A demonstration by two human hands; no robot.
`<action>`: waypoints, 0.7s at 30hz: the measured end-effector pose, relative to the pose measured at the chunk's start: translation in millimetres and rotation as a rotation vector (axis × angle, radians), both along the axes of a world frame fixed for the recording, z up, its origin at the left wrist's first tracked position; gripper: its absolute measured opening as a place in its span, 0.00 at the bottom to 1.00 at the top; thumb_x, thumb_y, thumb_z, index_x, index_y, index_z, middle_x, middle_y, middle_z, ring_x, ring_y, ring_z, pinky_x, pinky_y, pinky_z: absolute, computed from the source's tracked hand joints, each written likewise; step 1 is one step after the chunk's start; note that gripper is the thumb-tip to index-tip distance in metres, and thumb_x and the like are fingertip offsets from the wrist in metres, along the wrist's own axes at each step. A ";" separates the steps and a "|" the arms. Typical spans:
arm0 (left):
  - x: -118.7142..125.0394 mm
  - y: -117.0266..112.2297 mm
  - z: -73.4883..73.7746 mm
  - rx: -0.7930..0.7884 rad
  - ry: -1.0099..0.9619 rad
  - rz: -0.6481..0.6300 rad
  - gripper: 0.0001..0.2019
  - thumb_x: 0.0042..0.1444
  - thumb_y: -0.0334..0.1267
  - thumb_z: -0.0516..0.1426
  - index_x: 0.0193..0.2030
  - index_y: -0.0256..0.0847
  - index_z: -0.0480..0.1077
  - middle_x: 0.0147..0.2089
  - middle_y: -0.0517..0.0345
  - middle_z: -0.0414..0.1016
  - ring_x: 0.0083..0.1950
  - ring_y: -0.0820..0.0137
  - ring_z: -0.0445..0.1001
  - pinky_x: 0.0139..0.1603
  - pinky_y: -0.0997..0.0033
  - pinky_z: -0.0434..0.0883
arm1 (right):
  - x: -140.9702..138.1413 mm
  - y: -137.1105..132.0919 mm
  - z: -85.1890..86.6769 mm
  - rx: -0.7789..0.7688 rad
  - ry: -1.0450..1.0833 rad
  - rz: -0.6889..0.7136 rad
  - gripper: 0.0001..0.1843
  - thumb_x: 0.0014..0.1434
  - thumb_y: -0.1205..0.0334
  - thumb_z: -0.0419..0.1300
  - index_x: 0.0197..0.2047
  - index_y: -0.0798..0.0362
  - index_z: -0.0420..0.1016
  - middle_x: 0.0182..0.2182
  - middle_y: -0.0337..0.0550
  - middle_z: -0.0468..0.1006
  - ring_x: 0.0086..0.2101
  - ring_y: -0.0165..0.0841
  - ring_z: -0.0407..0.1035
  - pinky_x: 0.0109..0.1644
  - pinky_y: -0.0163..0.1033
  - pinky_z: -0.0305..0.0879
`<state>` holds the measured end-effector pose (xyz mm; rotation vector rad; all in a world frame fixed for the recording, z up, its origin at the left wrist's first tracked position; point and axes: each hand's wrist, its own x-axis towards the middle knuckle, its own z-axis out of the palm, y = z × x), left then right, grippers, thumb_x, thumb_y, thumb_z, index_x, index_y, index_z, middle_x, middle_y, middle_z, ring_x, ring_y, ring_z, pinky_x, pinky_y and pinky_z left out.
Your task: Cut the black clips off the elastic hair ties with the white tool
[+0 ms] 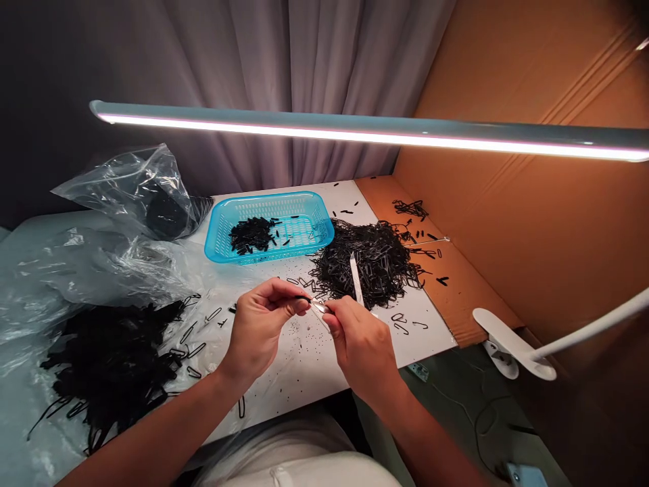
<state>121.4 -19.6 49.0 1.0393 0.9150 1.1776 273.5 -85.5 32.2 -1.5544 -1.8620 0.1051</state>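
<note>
My left hand (261, 325) pinches a small black loop-shaped piece (304, 298) between thumb and fingers. My right hand (362, 345) grips a white-handled craft knife (356, 279), with its metal blade (319, 308) touching or almost touching that piece. A large tangled heap of black loops (365, 264) lies just beyond my hands. Another heap of black loops (111, 365) lies to the left on clear plastic sheeting (61, 284). A blue perforated plastic basket (314, 230) holds short black cut pieces (252, 235). Black specks dot the white board (304, 365) under my hands.
A crumpled plastic bag (136, 193) with dark contents stands at the back left. Cardboard (456, 284) walls the right side, with loose loops on it. A white clamp lamp (507, 345) holds a lit bar (370, 132) above. A curtain hangs behind.
</note>
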 end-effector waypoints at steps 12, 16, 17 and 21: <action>-3.1 -5.2 0.6 -0.013 0.046 0.029 0.07 0.42 0.31 0.70 0.30 0.39 0.78 0.29 0.59 0.77 0.29 0.74 0.73 0.32 0.74 0.73 | -1.6 1.4 0.1 0.053 -0.114 -0.019 0.11 0.70 0.59 0.49 0.45 0.53 0.70 0.31 0.42 0.72 0.31 0.31 0.63 0.34 0.38 0.51; -3.7 -0.6 0.7 -0.024 0.051 -0.029 0.06 0.43 0.31 0.69 0.30 0.39 0.78 0.28 0.60 0.76 0.29 0.75 0.74 0.33 0.75 0.73 | 2.4 1.3 -0.8 0.038 -0.124 0.017 0.10 0.70 0.59 0.50 0.46 0.53 0.70 0.31 0.42 0.72 0.32 0.31 0.63 0.35 0.38 0.52; -3.7 0.8 1.2 -0.030 0.056 -0.051 0.06 0.44 0.31 0.69 0.30 0.39 0.78 0.28 0.60 0.76 0.29 0.75 0.74 0.33 0.75 0.73 | 2.7 1.4 -1.5 0.039 -0.124 0.022 0.10 0.69 0.59 0.50 0.46 0.53 0.70 0.31 0.42 0.72 0.32 0.32 0.63 0.35 0.38 0.52; -2.8 2.7 4.0 -0.053 0.119 -0.137 0.09 0.43 0.32 0.70 0.32 0.37 0.77 0.29 0.58 0.78 0.30 0.74 0.75 0.33 0.76 0.73 | 1.2 2.8 -5.5 0.050 -0.075 -0.019 0.11 0.69 0.59 0.50 0.45 0.53 0.71 0.32 0.43 0.73 0.32 0.32 0.64 0.35 0.37 0.53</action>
